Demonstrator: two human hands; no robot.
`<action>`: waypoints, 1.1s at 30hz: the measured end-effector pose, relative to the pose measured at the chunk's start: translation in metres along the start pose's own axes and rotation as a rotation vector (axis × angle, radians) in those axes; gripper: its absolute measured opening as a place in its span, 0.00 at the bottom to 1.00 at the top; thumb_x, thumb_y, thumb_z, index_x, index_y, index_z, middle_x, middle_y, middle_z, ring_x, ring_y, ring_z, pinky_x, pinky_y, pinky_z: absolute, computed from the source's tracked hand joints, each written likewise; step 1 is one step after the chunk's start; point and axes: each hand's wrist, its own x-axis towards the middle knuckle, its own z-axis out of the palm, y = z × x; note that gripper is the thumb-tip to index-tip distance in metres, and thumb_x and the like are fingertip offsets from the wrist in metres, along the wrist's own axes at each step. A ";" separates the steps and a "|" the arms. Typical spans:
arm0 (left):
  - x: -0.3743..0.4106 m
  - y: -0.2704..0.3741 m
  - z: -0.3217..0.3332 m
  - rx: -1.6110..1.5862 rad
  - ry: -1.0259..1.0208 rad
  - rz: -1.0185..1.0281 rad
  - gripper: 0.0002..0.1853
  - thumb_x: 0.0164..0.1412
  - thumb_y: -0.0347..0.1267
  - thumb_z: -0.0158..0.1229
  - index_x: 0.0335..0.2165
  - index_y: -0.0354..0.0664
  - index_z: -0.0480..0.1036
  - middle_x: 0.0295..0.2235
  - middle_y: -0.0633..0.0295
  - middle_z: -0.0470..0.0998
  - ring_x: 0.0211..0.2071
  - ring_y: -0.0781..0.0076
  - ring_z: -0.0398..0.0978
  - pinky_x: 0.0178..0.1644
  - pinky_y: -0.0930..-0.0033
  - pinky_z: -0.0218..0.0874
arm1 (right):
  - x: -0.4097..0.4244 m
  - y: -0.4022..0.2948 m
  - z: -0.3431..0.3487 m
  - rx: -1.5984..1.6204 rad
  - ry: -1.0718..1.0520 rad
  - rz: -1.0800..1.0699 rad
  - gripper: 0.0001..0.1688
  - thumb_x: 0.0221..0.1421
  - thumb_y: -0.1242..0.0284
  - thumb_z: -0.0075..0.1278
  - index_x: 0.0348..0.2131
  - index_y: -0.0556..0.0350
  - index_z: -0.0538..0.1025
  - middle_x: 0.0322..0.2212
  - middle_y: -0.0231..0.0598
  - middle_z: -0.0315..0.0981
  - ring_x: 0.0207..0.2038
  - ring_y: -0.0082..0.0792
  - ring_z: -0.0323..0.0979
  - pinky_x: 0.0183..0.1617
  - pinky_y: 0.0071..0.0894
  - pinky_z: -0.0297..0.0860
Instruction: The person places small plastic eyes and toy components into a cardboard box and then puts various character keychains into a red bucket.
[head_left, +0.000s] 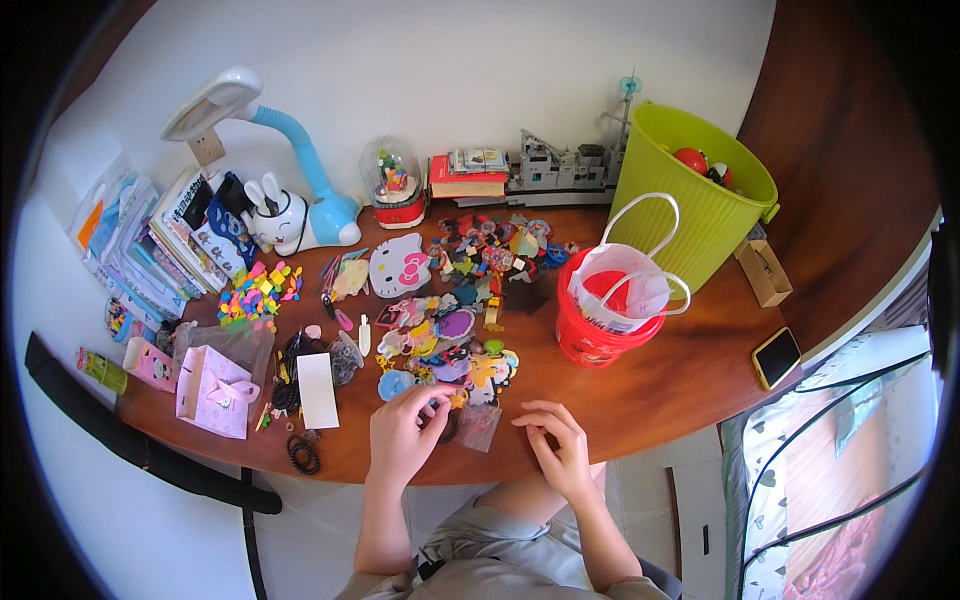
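Observation:
My left hand (409, 431) is over the front of a heap of small keychains and charms, its fingers curled beside a yellow charm; whether it grips anything is hidden. My right hand (553, 442) hovers at the desk's front edge with fingers bent and apart, nothing seen in it. Between the hands lies a small clear plastic bag (480, 428). Just left of the heap are a light-blue charm (395, 385) and a white hair clip (364, 335). Behind lie a purple oval piece (455, 325), a cat-face plate (400, 265) and a pile of mixed toy bricks (480, 247).
A red bucket (592, 352) holding a white paper bag stands right, before a green bin (675, 217). A phone (777, 358) lies at the right edge. Leftward are a white box (318, 391), black hair ties (303, 454), a pink gift bag (214, 397), colourful beads (259, 296) and a desk lamp (330, 217).

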 end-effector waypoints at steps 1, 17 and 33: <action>0.000 0.003 -0.003 0.022 -0.018 -0.015 0.11 0.52 0.23 0.61 0.36 0.44 0.78 0.27 0.67 0.79 0.21 0.79 0.72 0.24 0.77 0.62 | -0.001 0.001 0.003 -0.025 -0.013 0.006 0.11 0.53 0.82 0.50 0.37 0.57 0.79 0.41 0.41 0.74 0.32 0.32 0.76 0.36 0.27 0.71; -0.018 -0.009 0.026 0.124 -0.142 0.008 0.15 0.47 0.31 0.66 0.37 0.47 0.75 0.31 0.66 0.75 0.31 0.64 0.76 0.32 0.64 0.67 | 0.012 -0.002 0.031 -0.428 0.009 0.035 0.18 0.43 0.65 0.63 0.36 0.50 0.79 0.32 0.34 0.73 0.32 0.35 0.74 0.34 0.34 0.71; -0.015 -0.013 0.028 0.061 -0.119 0.043 0.16 0.47 0.30 0.66 0.38 0.45 0.76 0.27 0.66 0.78 0.28 0.67 0.73 0.31 0.67 0.66 | 0.007 0.007 0.031 -0.175 -0.054 0.121 0.09 0.46 0.70 0.62 0.29 0.51 0.77 0.22 0.28 0.77 0.22 0.26 0.73 0.29 0.28 0.69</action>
